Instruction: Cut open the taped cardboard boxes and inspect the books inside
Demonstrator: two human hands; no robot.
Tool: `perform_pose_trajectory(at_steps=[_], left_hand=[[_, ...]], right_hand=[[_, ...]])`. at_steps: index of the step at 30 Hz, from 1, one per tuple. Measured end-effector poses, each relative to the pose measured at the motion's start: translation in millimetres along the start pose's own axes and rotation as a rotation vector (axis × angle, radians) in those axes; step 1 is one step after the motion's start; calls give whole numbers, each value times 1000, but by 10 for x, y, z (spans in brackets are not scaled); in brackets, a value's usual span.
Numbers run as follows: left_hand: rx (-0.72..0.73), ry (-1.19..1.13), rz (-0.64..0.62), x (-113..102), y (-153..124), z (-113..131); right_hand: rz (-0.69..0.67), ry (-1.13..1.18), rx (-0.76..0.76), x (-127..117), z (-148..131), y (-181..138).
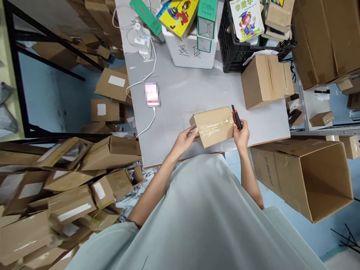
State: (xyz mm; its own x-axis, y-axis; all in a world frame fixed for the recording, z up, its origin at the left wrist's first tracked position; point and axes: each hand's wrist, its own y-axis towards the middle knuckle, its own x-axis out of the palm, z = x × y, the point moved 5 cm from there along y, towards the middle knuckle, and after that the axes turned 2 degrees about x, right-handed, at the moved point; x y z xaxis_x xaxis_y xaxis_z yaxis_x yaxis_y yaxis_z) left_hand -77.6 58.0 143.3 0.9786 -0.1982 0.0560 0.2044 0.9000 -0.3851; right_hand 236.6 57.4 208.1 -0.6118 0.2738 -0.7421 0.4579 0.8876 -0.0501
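Left hand (187, 139) grips taped carton (214, 126) at its 9 o'clock end on bench (180, 93); right hand (241, 134) clasps cutter (236, 117) at 3 o'clock.

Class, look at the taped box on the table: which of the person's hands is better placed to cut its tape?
Probably the right hand: it holds the red utility knife at the taped box, while the left hand steadies the opposite end.

Grey table (180, 93) on blue floor (50, 86); black frame (17, 75) left, metal shelving (323, 132) right; even light.
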Motion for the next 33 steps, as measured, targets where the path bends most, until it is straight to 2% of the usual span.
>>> perform_pose_trajectory(at_steps=[5,9,11,14,18,21,24,26,29,33], left_hand=[[-26,15,58,-171,87,-86],[177,100,230,-479,364,128],[255,109,249,-578,500,293],[267,104,222,-635,611,472],[229,76,224,-665,590,540],[224,46,207,-685,567,543],[219,21,184,-708,581,561],[210,15,163,-715,595,583],[197,13,142,-717,599,616],[190,11,135,-715,589,634]], right_hand=[[-44,-43,-60,129,-141,17],[-99,-114,-173,310,-344,-31],[-77,-116,-222,355,-411,-53],[-34,-97,-261,327,-469,-74],[1,-95,-308,163,-664,-221],[-125,-53,-284,164,-901,-483],[-382,24,-275,360,-1119,-783],[-478,30,-270,493,-1206,-915],[-499,-42,-246,597,-1263,-975],[-515,-109,-256,581,-1340,-978]])
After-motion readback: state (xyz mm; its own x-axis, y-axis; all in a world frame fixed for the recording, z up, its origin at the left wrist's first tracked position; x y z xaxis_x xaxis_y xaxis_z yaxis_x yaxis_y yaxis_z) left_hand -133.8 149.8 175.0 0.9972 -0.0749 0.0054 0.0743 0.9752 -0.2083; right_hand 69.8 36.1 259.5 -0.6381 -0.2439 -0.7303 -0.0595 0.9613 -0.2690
